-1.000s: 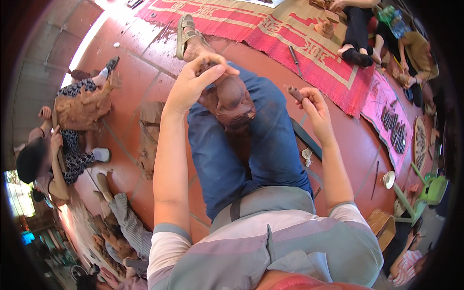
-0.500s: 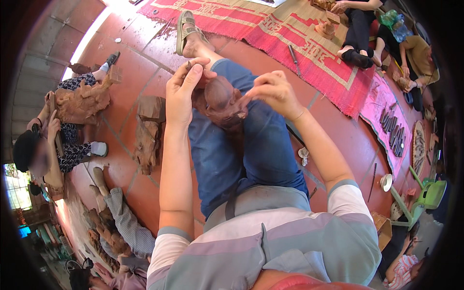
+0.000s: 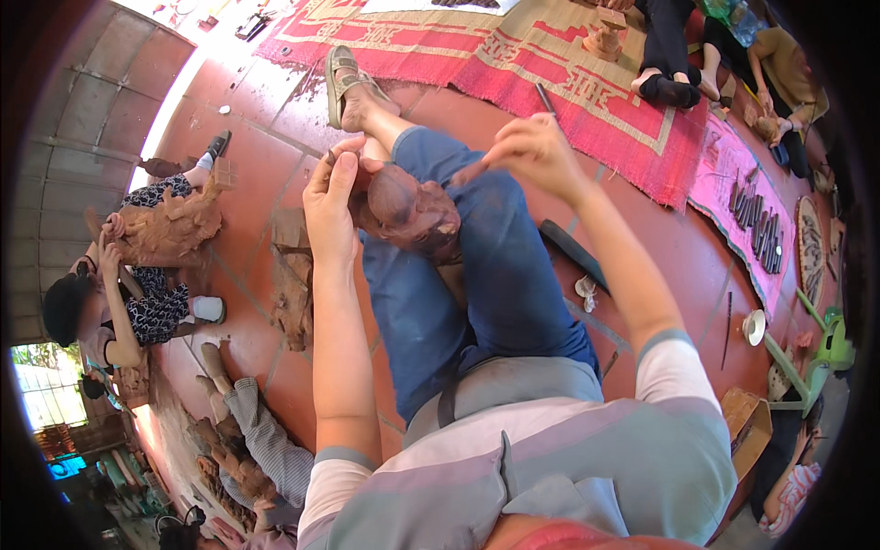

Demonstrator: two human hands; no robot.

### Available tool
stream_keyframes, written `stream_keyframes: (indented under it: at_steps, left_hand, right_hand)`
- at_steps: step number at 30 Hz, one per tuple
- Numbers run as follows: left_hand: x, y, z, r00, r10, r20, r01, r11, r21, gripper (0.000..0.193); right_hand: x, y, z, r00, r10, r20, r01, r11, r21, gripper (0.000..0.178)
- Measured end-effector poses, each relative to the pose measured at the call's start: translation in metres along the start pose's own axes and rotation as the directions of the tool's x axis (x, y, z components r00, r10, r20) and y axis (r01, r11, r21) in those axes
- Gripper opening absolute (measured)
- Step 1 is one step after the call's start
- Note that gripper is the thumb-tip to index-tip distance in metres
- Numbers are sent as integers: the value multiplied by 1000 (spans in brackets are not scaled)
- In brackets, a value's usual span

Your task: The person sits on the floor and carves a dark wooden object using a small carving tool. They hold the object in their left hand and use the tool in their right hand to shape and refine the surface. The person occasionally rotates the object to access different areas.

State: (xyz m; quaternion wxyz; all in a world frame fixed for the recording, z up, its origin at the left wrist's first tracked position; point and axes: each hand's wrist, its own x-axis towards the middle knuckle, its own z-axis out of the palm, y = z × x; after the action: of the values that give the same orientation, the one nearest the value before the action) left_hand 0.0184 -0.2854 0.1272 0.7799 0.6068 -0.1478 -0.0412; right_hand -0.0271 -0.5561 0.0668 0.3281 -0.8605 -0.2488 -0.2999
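A dark reddish-brown wood carving [image 3: 392,194] with a smooth rounded top rests between my knees. My left hand [image 3: 332,206] is raised at the carving's left side, thumb and fingers closed in a pinch. Whatever is between those fingertips is too small to make out. Held off to the carving's right, above my right knee, my right hand [image 3: 539,158] pinches a small flat reddish-brown piece [image 3: 470,172], which looks like a folded scrap of sandpaper. It is apart from the carving.
A block of carved wood [image 3: 293,293] lies on the tiles at left, near a person with a large carving [image 3: 170,229]. Right are a dark bar [image 3: 573,252], a red patterned mat [image 3: 632,165], a pink cloth [image 3: 710,183] with several tools, and a green chair [image 3: 830,344].
My right hand has drawn away from the carving, up and to the right, with the reddish-brown piece. My left hand stays beside the carving. The whole view has shifted slightly.
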Motion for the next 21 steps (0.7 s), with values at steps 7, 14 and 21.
stream_keyframes:
  at_steps: [7, 14, 21]
  left_hand:
    - [2, -3, 3, 999, -40, 26, 40, 999, 9, 24]
    - [2, -8, 6, 1000, -13, -27, 14, 1000, 9, 24]
    - [3, -3, 3, 998, -59, -17, 59, 998, 15, 24]
  right_hand:
    - [11, -25, 18, 988, -151, -40, 153, 987, 49, 6]
    - [4, -54, -8, 967, -181, -179, 171, 983, -71, 14]
    - [-16, 3, 0, 986, 3, -166, -24, 992, -127, 18]
